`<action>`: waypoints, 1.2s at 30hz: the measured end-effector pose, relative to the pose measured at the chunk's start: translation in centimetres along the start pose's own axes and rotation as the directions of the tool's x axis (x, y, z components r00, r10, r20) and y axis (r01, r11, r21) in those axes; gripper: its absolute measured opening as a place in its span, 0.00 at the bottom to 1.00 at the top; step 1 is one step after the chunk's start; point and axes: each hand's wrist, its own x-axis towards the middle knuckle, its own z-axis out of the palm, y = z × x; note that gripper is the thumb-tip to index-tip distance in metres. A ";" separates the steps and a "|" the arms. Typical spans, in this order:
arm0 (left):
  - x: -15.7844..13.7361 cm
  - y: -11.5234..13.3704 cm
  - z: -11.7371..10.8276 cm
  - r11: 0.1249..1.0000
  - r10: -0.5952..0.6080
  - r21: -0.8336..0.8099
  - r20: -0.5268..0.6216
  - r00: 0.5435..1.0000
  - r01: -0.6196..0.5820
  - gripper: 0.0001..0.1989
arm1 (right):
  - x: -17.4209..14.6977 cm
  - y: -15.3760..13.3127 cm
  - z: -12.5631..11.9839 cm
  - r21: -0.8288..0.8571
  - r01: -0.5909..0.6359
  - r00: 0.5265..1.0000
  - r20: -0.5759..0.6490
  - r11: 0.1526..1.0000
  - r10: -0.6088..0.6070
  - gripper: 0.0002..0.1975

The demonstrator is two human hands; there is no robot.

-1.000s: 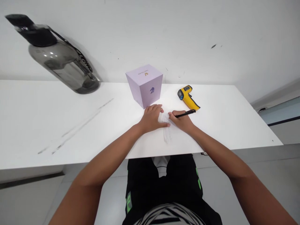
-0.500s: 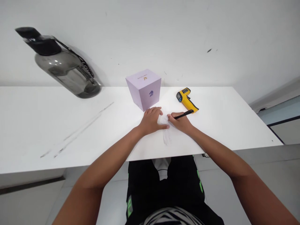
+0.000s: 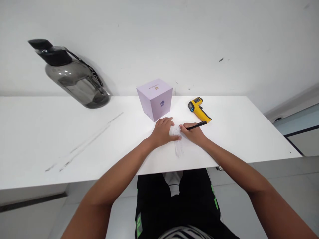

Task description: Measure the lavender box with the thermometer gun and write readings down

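Observation:
A narrow strip of thin, whitish paper (image 3: 178, 149) lies on the table in front of me, with faint marks on it. My left hand (image 3: 163, 133) rests flat beside the strip, thumb stretched across it and fingers spread. Between the fingers of my right hand (image 3: 193, 133) is a black pen (image 3: 196, 125), tilted, its tip end hidden by the fingertips at the strip's upper part. A lilac box (image 3: 159, 103) with a dark emblem stands just beyond my left fingertips.
A yellow and black infrared thermometer (image 3: 201, 113) lies beyond my right hand. At the back left stands a large grey see-through bottle (image 3: 77, 83) with a black lid. The white table (image 3: 82, 132) meets the wall behind; its front edge is near my lap.
The whole view has shifted slightly, so everything sits a little lower in the picture. Both hands keep nearly the same places on the paper, and the pen stays in my right hand.

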 end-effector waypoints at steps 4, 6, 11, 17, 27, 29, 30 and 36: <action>-0.1 0.2 -0.1 1.000 0.005 0.000 0.007 1.000 -0.005 0.31 | -0.1 -0.4 0.0 0.008 -0.022 0.998 -0.052 1.000 0.023 0.22; -0.1 0.3 -0.2 1.000 -0.004 0.009 0.022 1.000 0.004 0.31 | -0.1 -0.5 0.0 -0.051 0.017 0.998 -0.061 0.999 -0.021 0.22; -0.1 0.4 -0.4 0.998 0.000 0.061 0.041 0.999 -0.003 0.31 | 0.0 -0.2 0.1 -0.034 0.037 0.999 0.024 0.999 -0.036 0.21; -0.3 0.3 -0.6 0.989 0.017 0.145 0.038 0.999 -0.023 0.33 | 0.2 0.2 -0.5 0.071 -0.081 0.973 -0.211 0.994 0.094 0.22; -0.5 0.4 -0.7 0.950 0.102 0.302 -0.066 0.993 -0.078 0.30 | 0.9 2.9 -1.4 -0.402 0.036 0.964 -0.226 0.915 -0.137 0.16; -0.6 0.4 -0.8 0.947 0.101 0.312 -0.078 0.992 -0.072 0.30 | 0.8 2.7 -1.3 -0.499 0.004 0.983 -0.157 0.867 -0.095 0.20; -0.6 0.4 -0.8 0.947 0.100 0.312 -0.081 0.992 -0.070 0.31 | 0.8 2.4 -1.2 -0.552 -0.017 0.989 -0.131 0.834 -0.067 0.22; -0.5 0.3 -1.0 0.949 0.147 0.295 -0.101 0.984 -0.112 0.28 | 1.7 1.9 -3.2 -0.690 -0.169 0.953 -0.296 0.704 -0.061 0.22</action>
